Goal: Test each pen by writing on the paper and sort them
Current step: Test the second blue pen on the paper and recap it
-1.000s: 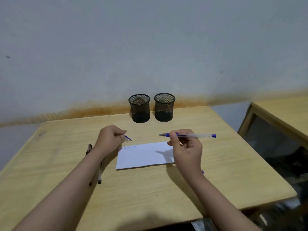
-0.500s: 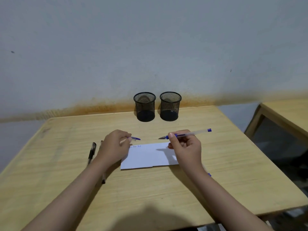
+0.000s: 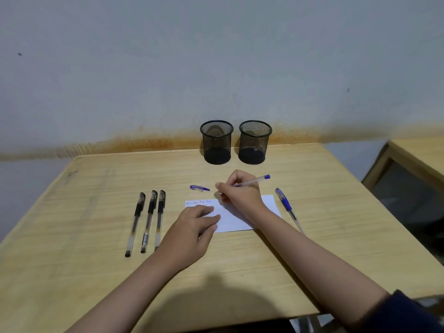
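A white paper slip [image 3: 230,218] with blue writing along its top edge lies mid-table. My right hand [image 3: 240,193] grips an uncapped blue pen [image 3: 254,180], its tip down at the paper's top edge. My left hand [image 3: 192,229] rests flat on the paper's left part, fingers straight. The pen's blue cap [image 3: 199,188] lies on the table just behind the paper. Three black pens [image 3: 149,219] lie side by side to the left. Another blue pen [image 3: 286,206] lies right of the paper. Two black mesh cups [image 3: 217,141] [image 3: 254,141] stand at the back.
The wooden table [image 3: 96,272] ends at a wall behind the cups. A second wooden table [image 3: 420,155] stands to the right across a gap.
My left hand has let go of the blue cap, which now lies on the table, and has moved onto the paper. My right hand has brought the pen tip down to the paper.
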Tool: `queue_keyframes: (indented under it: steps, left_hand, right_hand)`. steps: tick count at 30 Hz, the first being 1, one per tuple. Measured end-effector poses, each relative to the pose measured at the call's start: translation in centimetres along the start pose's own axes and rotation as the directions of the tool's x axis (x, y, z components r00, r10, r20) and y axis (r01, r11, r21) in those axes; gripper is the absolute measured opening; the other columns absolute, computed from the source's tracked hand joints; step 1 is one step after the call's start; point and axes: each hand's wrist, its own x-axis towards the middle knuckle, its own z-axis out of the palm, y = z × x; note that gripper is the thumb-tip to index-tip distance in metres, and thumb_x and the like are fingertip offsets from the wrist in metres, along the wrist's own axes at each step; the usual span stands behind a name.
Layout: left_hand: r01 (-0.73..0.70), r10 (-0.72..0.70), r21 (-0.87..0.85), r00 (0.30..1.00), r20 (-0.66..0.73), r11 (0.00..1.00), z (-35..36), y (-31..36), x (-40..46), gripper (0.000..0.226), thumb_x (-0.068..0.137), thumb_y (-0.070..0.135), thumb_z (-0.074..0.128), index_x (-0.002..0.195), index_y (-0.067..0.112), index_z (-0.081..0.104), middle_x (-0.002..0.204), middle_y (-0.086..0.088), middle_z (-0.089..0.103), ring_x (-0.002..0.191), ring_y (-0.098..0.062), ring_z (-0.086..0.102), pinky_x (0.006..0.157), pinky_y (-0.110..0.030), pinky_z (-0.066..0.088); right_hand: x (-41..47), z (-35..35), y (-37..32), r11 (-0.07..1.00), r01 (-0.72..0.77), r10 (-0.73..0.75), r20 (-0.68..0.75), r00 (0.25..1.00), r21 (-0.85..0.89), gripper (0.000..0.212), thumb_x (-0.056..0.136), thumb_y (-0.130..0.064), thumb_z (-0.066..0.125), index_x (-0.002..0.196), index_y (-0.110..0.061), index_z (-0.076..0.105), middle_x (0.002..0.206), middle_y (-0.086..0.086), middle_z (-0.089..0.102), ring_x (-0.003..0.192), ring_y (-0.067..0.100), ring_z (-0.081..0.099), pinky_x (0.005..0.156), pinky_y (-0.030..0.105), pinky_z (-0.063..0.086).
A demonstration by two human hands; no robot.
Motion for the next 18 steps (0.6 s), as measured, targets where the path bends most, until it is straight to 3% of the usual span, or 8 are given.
queue_keyframes:
  steps: [2,6,8,12,18]
  left_hand:
    - [0.002,-0.002,0.006,1.000,0.005,1.000,0.1,0.0,-0.1,0.044,0.086,0.043,0.038,0.113,0.022,0.067,0.123,0.001,0.060,0.118,-0.016,0.049,0.093,-0.021,0.034]
    - [0.029,-0.029,-0.036,0.999,0.019,0.999,0.2,-0.1,-0.1,0.037,0.088,0.035,0.044,0.116,0.022,0.065,0.133,0.001,0.057,0.130,-0.014,0.045,0.103,-0.032,0.041]
    - [0.034,-0.032,-0.050,0.999,0.039,0.998,0.3,0.1,-0.1,0.039,0.087,0.033,0.043,0.119,0.021,0.062,0.137,0.002,0.051,0.134,-0.012,0.038,0.109,-0.037,0.036]
    - [0.035,-0.032,-0.023,0.994,0.103,0.999,0.3,0.3,0.0,0.046,0.088,0.036,0.036,0.127,0.022,0.056,0.144,0.003,0.042,0.139,-0.011,0.029,0.114,-0.032,0.025]
    - [0.041,-0.041,-0.001,0.991,0.124,0.999,0.2,0.5,0.0,0.049,0.088,0.038,0.033,0.129,0.022,0.053,0.146,0.003,0.039,0.140,-0.011,0.026,0.114,-0.031,0.022]
  right_hand:
    - [0.2,0.2,0.5,0.997,-0.001,-0.001,-0.023,1.000,-0.083,0.023,0.081,-0.002,0.069,0.068,-0.004,0.050,0.054,0.016,0.056,0.048,0.023,0.060,0.059,0.041,0.056]
    - [0.5,0.5,0.6,0.984,0.018,-0.030,-0.068,0.997,-0.178,0.018,0.081,-0.001,0.065,0.070,-0.002,0.051,0.057,0.020,0.057,0.046,0.021,0.062,0.046,0.028,0.053]
    - [0.6,0.6,0.7,0.980,0.023,-0.038,-0.076,0.996,-0.198,0.016,0.080,0.001,0.063,0.071,-0.001,0.051,0.059,0.022,0.057,0.044,0.019,0.060,0.043,0.026,0.052]
    - [0.6,0.8,1.1,0.968,0.049,-0.063,-0.048,0.997,-0.246,0.016,0.080,0.001,0.064,0.072,-0.001,0.050,0.066,0.030,0.057,0.048,0.020,0.061,0.047,0.027,0.053]
    - [0.9,0.8,1.4,0.965,0.056,-0.066,-0.031,0.997,-0.255,0.015,0.080,0.000,0.064,0.073,0.001,0.051,0.064,0.023,0.056,0.049,0.018,0.061,0.049,0.026,0.054]
